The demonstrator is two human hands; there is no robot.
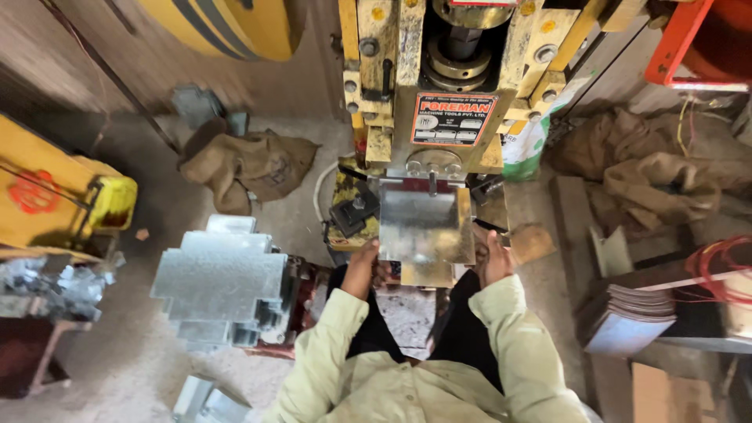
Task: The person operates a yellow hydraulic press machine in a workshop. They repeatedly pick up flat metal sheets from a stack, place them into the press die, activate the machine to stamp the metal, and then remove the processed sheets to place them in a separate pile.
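I sit in front of a yellow press machine (pixel 439 94) and look down at it. A square shiny metal sheet (pixel 423 223) lies on the press bed under the ram. My left hand (pixel 362 268) grips the sheet's near left edge. My right hand (pixel 492 258) holds its near right edge. Both sleeves are pale green. The fingertips are partly hidden behind the sheet.
A stack of cut metal sheets (pixel 223 286) stands at my left. Another pile of flat plates (pixel 627 313) lies at the right. Burlap sacks (pixel 247 164) lie on the floor at left and right. A yellow machine part (pixel 55 196) is at far left.
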